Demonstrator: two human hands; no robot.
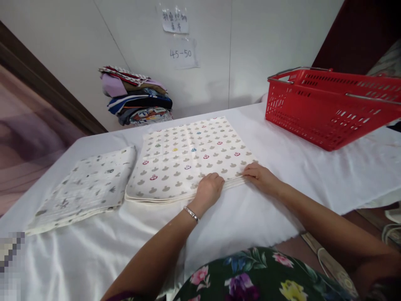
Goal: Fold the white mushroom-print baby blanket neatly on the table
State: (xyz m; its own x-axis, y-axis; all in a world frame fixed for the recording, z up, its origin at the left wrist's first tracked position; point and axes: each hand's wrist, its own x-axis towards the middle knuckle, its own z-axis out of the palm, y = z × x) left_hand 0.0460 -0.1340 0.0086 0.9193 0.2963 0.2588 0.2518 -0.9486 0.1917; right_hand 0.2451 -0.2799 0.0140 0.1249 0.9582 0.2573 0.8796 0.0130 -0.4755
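one larger folded cloth [188, 167], apparently being squared: right hand [261, 177] pinching its near edge, left hand's [209, 189] grip unclear, next likely needing evenness.

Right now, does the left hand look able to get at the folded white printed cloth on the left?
Probably yes: the left hand is at the near edge of the cream printed cloth, and the white printed cloth lies beside it, its top uncovered.
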